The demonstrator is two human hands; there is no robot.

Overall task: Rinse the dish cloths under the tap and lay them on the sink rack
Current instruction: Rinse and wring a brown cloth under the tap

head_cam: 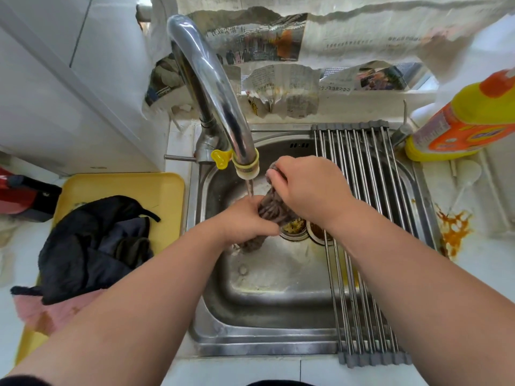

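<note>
Dish cloth [271,210] over sink [278,288] | left grip [242,218], right grip [303,188] clasp it | tray [167,185]: dark cloths [83,246]

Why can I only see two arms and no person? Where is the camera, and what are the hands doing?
The camera sits on the person's head and looks down, so only their arms show. There is just this one picture. The left hand and the right hand both grip a twisted grey-brown dish cloth under water from the shiny curved metal tap, over the steel sink. A rack of metal rods lies across the sink's right side; no cloth shows on it. On the left, a yellow plastic tray holds a pile of dark cloths and a pink cloth. At the right is a yellow and orange bottle.
</note>
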